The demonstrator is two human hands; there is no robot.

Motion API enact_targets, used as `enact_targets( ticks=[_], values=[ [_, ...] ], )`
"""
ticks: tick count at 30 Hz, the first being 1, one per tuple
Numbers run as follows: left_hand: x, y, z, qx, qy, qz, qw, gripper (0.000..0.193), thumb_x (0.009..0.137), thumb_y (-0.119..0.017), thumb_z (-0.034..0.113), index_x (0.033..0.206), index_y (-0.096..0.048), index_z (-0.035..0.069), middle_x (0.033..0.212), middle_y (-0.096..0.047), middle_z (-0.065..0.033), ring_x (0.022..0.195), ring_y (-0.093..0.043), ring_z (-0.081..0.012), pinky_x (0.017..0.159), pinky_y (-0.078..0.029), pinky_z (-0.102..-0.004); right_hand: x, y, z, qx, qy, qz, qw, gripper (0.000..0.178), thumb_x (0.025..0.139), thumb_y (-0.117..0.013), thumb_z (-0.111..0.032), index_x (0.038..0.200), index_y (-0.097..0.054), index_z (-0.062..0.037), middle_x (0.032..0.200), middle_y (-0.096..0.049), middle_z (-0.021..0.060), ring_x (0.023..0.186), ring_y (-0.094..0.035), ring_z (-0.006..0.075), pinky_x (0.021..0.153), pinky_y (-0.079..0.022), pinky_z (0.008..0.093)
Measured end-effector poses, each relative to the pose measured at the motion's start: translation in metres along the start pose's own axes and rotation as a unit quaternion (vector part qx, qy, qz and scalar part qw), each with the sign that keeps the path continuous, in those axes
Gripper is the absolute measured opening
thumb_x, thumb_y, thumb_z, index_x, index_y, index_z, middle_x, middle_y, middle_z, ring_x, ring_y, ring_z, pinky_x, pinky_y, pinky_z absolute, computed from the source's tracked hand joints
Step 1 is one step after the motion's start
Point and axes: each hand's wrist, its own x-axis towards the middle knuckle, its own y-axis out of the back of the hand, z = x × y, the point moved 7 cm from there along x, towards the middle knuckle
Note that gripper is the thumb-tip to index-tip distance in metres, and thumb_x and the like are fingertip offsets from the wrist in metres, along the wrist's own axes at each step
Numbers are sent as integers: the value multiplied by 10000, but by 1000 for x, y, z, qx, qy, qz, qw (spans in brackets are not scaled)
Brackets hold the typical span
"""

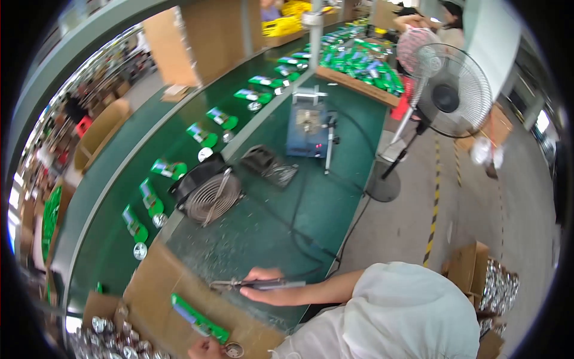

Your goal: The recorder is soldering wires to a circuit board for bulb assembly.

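My left hand (206,348), partly cut off by the lower edge, has its fingers closed at the near end of a long green piece (200,319) with a pale blue and white middle. That piece lies slanted on a brown cardboard sheet (161,269). Right beside its near end is a small round metal part (234,350). My right hand (269,288) grips a slim soldering iron (293,285), its thin tip pointing left over the cardboard, above and apart from the green piece. A dark cable trails from the tool toward a blue soldering station (307,127).
A round fan (209,190) sits on the green bench near a conveyor (107,197) carrying similar green pieces with silver discs. Silver parts fill a box (110,341) at lower left. A pedestal fan (445,96) stands right of the bench. Other people are at the back right.
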Motion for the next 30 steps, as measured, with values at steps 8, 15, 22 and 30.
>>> enact_targets(
  ticks=[8, 15, 22, 30],
  values=[
    [181, 77, -86, 19, -119, 173, 978, 200, 731, -532, 45, 541, -507, -14, 439, -492, -57, 357, -462, -112, 337, -336, -256, 2, -3, 13, 11, -17, 15, 1000, 195, 803, -636, -177, 834, -513, -29, 667, -561, 44, 593, -515, 92, 527, -412, 265],
    [279, 113, -40, 149, -133, 215, 956, 183, 709, -565, 61, 559, -509, -29, 449, -516, -92, 375, -520, -170, 376, -403, -294, 1, -9, 23, 17, -41, 22, 999, 139, 812, -616, -159, 845, -549, -42, 610, -510, -4, 562, -454, 57, 496, -333, 245],
    [367, 124, -66, 161, -47, 248, 954, 170, 720, -541, 90, 591, -551, -21, 527, -565, -142, 443, -571, -238, 467, -459, -356, -3, -13, 31, -22, -108, -64, 992, 160, 842, -584, -197, 924, -543, -66, 693, -536, 3, 644, -485, 72, 551, -373, 261],
    [367, 102, -77, 199, -123, 178, 956, 239, 837, -509, 188, 855, -615, -25, 735, -605, -190, 636, -575, -319, 600, -436, -409, -1, -11, 28, -25, -120, -72, 990, 167, 839, -610, -194, 904, -559, -49, 748, -593, 50, 655, -585, 144, 566, -432, 264]
  ],
)
